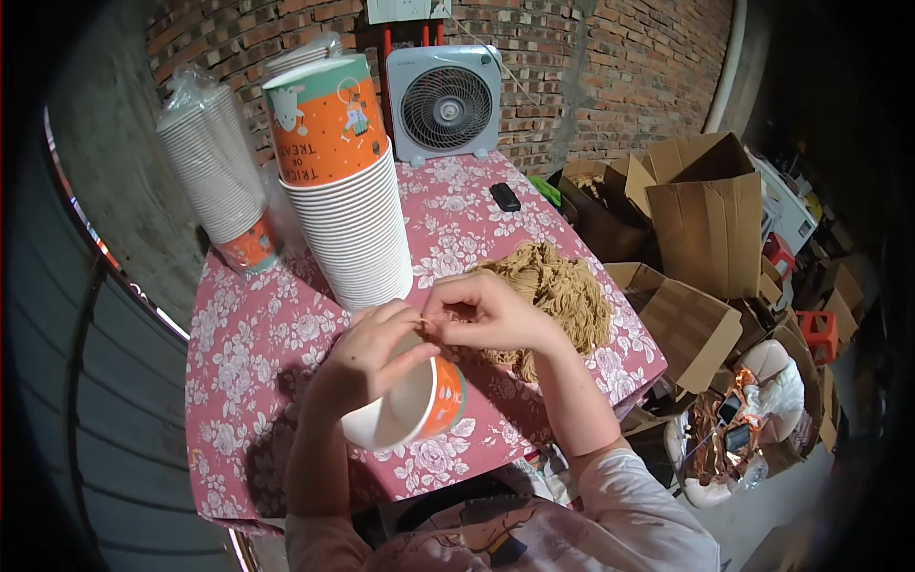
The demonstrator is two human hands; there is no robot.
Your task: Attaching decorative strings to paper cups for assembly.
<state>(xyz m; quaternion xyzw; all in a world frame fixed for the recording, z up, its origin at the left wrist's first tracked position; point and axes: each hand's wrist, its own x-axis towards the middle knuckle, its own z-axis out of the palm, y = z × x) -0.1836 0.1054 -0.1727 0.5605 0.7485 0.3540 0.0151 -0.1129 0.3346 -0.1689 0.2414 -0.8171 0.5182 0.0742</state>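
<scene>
A paper bucket (405, 415), white inside and orange printed outside, is tilted under my hands at the front of the table. My left hand (367, 353) is over its far rim, thumb extended across the opening and fingertips meeting those of my right hand. My right hand (491, 310) is bent in a pinch at the same spot. What lies between the fingertips is too small to make out. Just beyond my right wrist lies a loose heap of tan cord (562, 300). Behind my left hand rises a tall stack of nested paper buckets (348, 224).
A plastic-wrapped bucket stack (214, 172) stands at the back left. A grey box fan (446, 103) and a small black object (505, 197) are at the back of the floral tablecloth (233, 381). Cardboard boxes (705, 229) and a red stool (818, 334) crowd the right.
</scene>
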